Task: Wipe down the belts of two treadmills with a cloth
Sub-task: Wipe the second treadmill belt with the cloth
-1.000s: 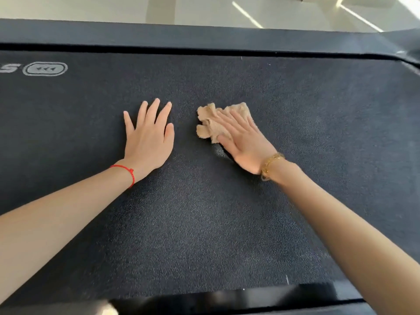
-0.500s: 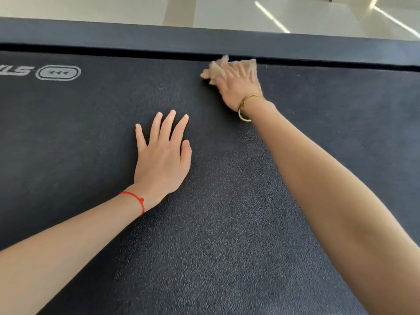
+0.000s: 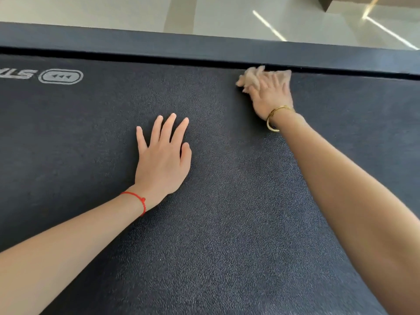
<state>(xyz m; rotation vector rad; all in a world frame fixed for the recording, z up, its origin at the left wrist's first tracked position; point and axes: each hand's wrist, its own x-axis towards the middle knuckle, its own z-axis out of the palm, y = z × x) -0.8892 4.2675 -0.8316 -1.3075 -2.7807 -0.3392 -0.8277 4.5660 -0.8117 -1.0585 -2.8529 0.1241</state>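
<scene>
**A:** What's nearest?

**B:** Two bare forearms reaching in from the near edge over the dark, grainy treadmill belt. The left wrist carries a red string bracelet.

**A:** And the left hand itself?

**B:** The left hand lies palm-down on the belt, fingers straight and slightly spread, thumb tucked alongside. That grip is released; it holds nothing and simply presses flat.

**A:** Farther out?

**B:** Beyond and to the right of that hand, well apart from it, is the right hand, a gold bangle on its wrist. Its fingers lie stretched out over a tan cloth, pressing it onto the belt. That grip also counts as released: flat fingers on top, no curl that I can make out, though hand and cloth are blurred.

**A:** Where exactly does the cloth sit?

**B:** Under and just ahead of the right fingertips, bunched, sticking out to their left, at the belt's far edge against the dark side rail.

**A:** Anything left of the hands?

**B:** Far to the left of the resting hand, a printed logo with three arrowheads. Past the rail, pale floor with bright streaks of light.
</scene>
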